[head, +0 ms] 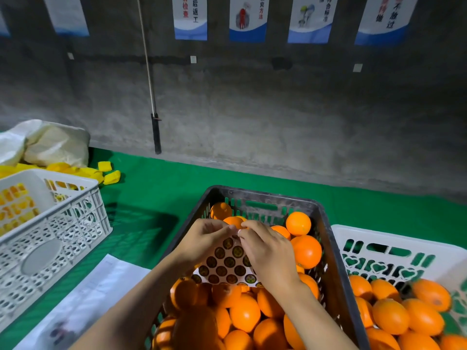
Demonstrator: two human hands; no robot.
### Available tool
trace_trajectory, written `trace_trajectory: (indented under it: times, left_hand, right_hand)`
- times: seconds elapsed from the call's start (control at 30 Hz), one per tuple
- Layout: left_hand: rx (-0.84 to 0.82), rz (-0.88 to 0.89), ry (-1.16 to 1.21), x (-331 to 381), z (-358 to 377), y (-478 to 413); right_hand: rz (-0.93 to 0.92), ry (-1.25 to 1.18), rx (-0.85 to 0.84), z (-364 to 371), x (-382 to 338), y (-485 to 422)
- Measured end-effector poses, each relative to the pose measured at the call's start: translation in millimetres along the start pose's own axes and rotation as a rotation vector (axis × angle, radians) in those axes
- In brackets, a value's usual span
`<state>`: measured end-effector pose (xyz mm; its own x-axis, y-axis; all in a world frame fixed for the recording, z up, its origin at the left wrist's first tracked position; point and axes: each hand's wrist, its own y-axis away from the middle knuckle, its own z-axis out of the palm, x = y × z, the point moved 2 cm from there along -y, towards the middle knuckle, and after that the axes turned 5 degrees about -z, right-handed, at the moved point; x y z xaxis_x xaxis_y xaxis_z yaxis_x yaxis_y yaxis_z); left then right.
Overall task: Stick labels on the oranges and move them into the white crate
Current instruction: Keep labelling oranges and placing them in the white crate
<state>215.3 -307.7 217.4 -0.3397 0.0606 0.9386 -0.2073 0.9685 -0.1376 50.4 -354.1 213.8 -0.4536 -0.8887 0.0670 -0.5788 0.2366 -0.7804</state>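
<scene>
Nearest item: two bare forearms, entering from 6 o'clock over a black crate (337,261) heaped with unlabelled-looking oranges (244,313). At 9 o'clock of that crate: left white crate (63,223), lattice walls, yellow pieces visible through its side; interior otherwise hidden. At 12 o'clock of the left white crate: loose yellow pieces (108,173) and pale bags (50,144). At 6 o'clock of it: printed paper sheet (88,299), flat on the green surface (177,178). Centre: left hand (204,242), fingers (222,229) curled on the upper edge of a label sheet (227,263); the sheet is white with rows of round dark labels, held above the oranges in the black crate. Right hand (267,251), fingers (249,227) bent and pinched at the same upper edge, tips meeting those of the left hand; whether a label is lifted cannot be told. At 3 o'clock of the black crate, just beside it: right white crate (394,245), heart-shaped cut-outs, holding a layer of oranges (391,317); labels on these cannot be made out. At 12 o'clock, beyond the surface: grey wall with a row of posters (247,18) and a thin pole (151,84) leaning against it.
</scene>
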Motion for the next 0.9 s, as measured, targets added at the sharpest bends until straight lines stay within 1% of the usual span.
trace_trajectory:
  times: [0.2,0.37,0.53,0.57,0.6,0.67,0.7,0.77,0.83,0.87,0.9]
  left_hand:
    - [0.039,-0.002,0.008,-0.4,-1.1,-1.5]
    - [0.006,0.019,0.018,-2.5,0.6,-2.9]
    - [0.081,0.017,0.079,-6.7,-0.2,-6.9]
    - [0.133,0.028,0.049,-6.8,-0.9,-7.0]
    - [0.221,0.049,-0.005,-7.0,-2.6,-7.4]
    - [0.469,0.067,-0.140,-6.4,-5.9,-7.4]
    - [0.599,0.033,-0.182,-6.3,-7.0,-7.1]
    - [0.825,-0.090,-0.153,-7.0,-10.6,-6.4]
    - [0.952,-0.148,-0.094,-8.4,-15.3,-5.8]
    - [0.982,-0.144,-0.074,-8.4,-17.2,-5.5]
    - [0.995,-0.134,-0.057,-8.0,-18.4,-5.5]
  right_hand:
    - [0.074,-0.008,0.018,-1.3,2.1,-2.4]
    - [0.179,-0.017,0.030,-0.2,5.3,-3.7]
    - [0.182,-0.036,0.024,-1.1,6.7,-4.2]
    - [0.191,-0.042,0.033,-2.0,7.1,-4.6]
    - [0.208,-0.057,0.049,-3.3,7.8,-5.3]
    - [0.259,-0.104,0.074,-7.0,8.7,-7.3]
    - [0.274,-0.130,0.081,-8.9,9.0,-7.8]
    - [0.314,-0.208,0.102,-12.4,8.7,-8.9]
    - [0.416,-0.328,0.112,-13.8,9.7,-8.6]
    - [0.485,-0.393,0.082,-13.2,11.5,-7.8]
    - [0.563,-0.468,-0.001,-11.2,15.3,-6.5]
